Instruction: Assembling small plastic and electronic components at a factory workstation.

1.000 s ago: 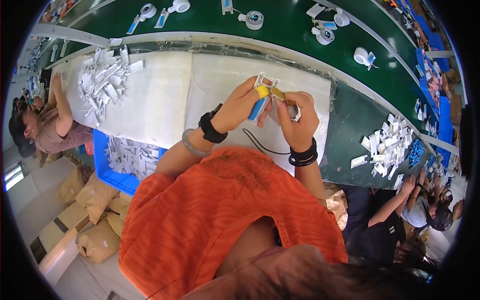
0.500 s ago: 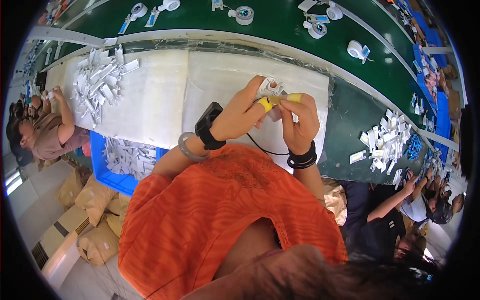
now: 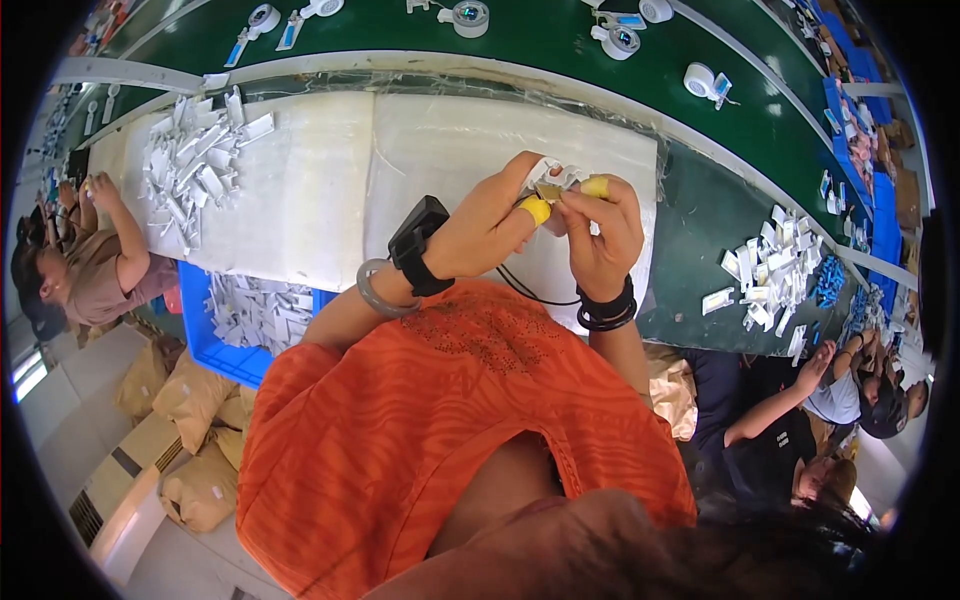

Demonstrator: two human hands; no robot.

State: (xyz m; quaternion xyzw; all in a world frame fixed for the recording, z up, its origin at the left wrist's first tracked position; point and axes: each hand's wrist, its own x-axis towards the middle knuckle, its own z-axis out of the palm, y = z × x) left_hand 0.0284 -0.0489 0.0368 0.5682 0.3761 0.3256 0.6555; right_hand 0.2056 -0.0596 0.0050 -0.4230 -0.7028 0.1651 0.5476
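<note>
White part: I am seeing it being held up over the white sheet on the bench, fingers partly hiding it.
Gold piece: it is showing at the near side of the white part, between two yellow finger covers; I cannot tell whether it is attached.
Left hand: its fingers are gripping the white part from the left.
Right hand: its fingers are pinching the right end of the gold piece.
Cord: it is curving dark across the sheet, near both wrists.
Left pile: loose white pieces are lying heaped on the sheet.
Blue bin: it is holding more white pieces, just beside the bench.
Right pile: white pieces are lying on the bench's green surface, small blue parts sitting next to them.
Green belt: round white devices are resting along it, beyond the bench.
Co-workers: I am seeing people working at both sides.
</note>
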